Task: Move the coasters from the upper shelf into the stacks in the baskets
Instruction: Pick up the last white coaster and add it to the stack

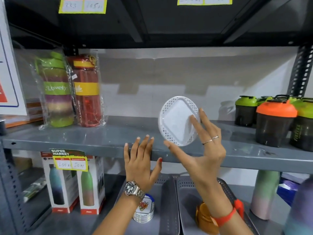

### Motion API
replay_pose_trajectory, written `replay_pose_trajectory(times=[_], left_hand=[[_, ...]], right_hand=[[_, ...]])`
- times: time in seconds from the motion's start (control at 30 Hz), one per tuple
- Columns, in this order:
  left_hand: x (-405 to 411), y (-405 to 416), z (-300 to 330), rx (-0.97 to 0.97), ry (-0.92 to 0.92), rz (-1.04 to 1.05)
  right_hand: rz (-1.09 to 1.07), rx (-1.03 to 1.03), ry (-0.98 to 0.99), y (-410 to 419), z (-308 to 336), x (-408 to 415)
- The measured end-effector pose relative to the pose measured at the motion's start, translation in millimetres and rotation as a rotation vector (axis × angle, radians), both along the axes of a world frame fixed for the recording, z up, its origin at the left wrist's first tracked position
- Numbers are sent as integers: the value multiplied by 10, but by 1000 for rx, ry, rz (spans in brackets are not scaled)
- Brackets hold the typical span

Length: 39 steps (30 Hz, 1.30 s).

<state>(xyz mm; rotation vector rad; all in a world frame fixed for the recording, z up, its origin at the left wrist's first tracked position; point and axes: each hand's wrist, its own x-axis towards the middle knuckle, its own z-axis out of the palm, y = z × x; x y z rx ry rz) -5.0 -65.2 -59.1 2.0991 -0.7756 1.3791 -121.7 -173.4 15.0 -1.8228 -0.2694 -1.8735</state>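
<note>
My right hand (203, 150) holds a round white coaster (176, 121) with a lattice rim, pinched between thumb and fingers and tilted upright just above the grey upper shelf (84, 138). Over that shelf's front edge rests my left hand (140, 160), open, fingers spread, holding nothing. Below, two grey perforated baskets stand side by side. The left basket (166, 200) holds a stack of white coasters with a flower print (145, 209). The right basket (184, 209) holds a stack of orange coasters (203, 217), partly hidden by my right wrist.
Two wrapped water bottles (71, 90) stand at the upper shelf's left. Shaker bottles with green and orange lids (274, 119) crowd its right end. On the lower shelf, boxed bottles (74, 184) stand left of the baskets and a pastel bottle (264, 194) to their right.
</note>
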Motion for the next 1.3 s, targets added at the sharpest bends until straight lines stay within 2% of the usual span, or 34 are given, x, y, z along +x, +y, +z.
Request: replay_pose_trajectory(times=[0.1,0.13,0.23,0.33,0.6,0.7,0.73,0.8,0.93,1.0,1.07,1.17,1.3], left_hand=[[-15,4,16,4,19,11],[-19,5,20,1,23,10],[-20,1,26,-1,14,7],[-14,-3,24,-8,-11,14],[43,-22,-14,-23,-80,23],[52,-27,-9,-31,-102,29],[51,-23,-13,-30,-102,26],[47,-17,-22,-10,-108,28],[83,-27,-41,7,-144,76],[96,-32,-50,3,-166,90],[99,-31,-71,1,-172,90],[94,-46,-69,-10,-171,93],[109,-50,-66,-16,-180,104]], right_hand=[[763,593,134,159,85,-81],[961,722,175,159,100,-87],[1421,917,212,139,144,-124],[1670,1096,216,118,174,-150],[1746,1175,277,34,23,-217],[1793,1193,423,-37,-190,-236],[1744,1181,462,-56,-283,-251],[1744,1122,489,-109,-572,-274],[1743,1172,724,-154,-1259,-281],[1736,1260,838,-107,-1479,-251],[1708,1452,875,-76,-1682,-156],[1474,1760,918,4,-1923,120],[1308,1970,945,121,-2112,543]])
